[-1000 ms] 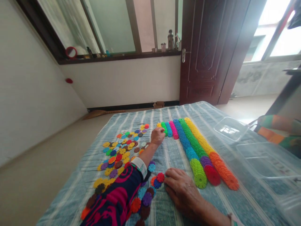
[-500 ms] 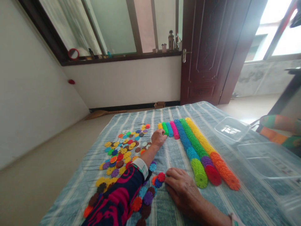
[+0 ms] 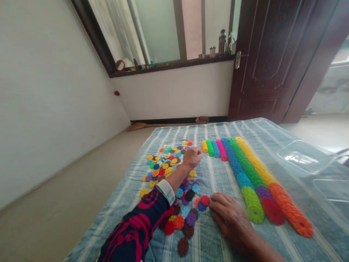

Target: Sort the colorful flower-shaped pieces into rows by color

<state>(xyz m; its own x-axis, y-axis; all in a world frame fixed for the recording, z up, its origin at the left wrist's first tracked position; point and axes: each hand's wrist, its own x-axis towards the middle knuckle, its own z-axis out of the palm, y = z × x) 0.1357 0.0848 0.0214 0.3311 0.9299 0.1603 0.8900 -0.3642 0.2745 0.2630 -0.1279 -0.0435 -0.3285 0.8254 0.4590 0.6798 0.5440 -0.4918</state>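
Across the striped cloth (image 3: 218,174), three long rows of notched plastic discs lie side by side, leaning in overlapping stretches, probably so each colour stays together: a yellow-and-orange row (image 3: 261,171), a green, purple and red row (image 3: 247,165), and a blue-to-lime row (image 3: 236,171). The right hand (image 3: 233,218) rests palm-down nearby, fingers loosely bent, with no grasp visible, perhaps for support. The left hand (image 3: 192,156) is curled in near the short rows; I cannot tell whether it pinches anything. Those four, yellow (image 3: 204,146), green (image 3: 209,148), blue (image 3: 215,149) and pink (image 3: 221,150), line up beside the long ones. Mixed loose discs (image 3: 163,163) lie to the left, flat, slotted around their edges; a red disc (image 3: 205,200) sits just beside the right fingertips.
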